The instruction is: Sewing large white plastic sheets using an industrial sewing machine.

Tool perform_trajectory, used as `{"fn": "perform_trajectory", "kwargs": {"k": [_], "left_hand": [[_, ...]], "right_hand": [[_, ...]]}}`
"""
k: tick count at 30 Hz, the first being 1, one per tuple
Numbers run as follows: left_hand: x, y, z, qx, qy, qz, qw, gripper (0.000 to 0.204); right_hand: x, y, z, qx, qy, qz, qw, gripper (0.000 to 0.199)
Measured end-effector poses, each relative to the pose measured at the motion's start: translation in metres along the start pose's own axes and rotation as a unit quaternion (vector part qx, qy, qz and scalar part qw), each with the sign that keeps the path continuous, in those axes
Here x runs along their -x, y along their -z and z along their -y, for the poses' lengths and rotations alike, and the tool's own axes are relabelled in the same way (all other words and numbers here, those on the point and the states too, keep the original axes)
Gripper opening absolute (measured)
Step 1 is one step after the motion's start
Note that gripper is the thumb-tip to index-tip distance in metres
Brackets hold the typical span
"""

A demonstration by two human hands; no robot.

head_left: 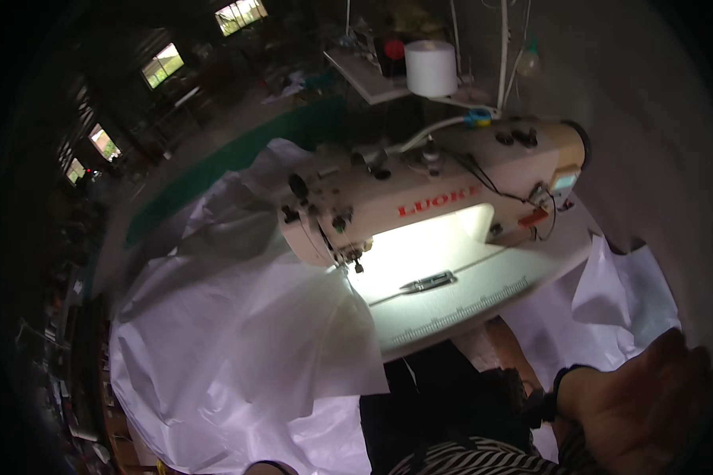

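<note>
Right hand [650, 404] lower right, dark and blurred, just beside the white sheeting [630, 289] hanging there (can't tell if fingers grip anything). Left hand out of view. Big crumpled white sheet [214, 356] sits left, edge at the sewing machine's [444, 186] needle end. Snips [429, 282] on lit bed; white thread cone [432, 70] above.
</note>
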State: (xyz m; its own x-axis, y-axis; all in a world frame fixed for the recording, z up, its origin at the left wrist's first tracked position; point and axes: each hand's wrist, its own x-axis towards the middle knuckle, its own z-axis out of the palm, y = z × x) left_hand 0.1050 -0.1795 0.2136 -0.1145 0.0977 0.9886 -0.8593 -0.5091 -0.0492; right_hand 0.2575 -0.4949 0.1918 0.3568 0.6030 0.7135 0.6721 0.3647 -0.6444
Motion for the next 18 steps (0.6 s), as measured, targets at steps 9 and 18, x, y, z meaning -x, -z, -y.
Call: {"fn": "perform_trajectory", "kwargs": {"k": [9,18], "left_hand": [[0.163,0.063,0.024,-0.498,0.372,0.527,0.580,0.057],[0.128,0.087,-0.028,-0.369,0.263,0.323,0.831,0.038]], "right_hand": [[-0.059,-0.038,-0.014,-0.151,0.137,-0.014,0.979,0.044],[-0.002,-0.011,-0.041,-0.148,0.398,-0.266,0.866,0.039]]}}
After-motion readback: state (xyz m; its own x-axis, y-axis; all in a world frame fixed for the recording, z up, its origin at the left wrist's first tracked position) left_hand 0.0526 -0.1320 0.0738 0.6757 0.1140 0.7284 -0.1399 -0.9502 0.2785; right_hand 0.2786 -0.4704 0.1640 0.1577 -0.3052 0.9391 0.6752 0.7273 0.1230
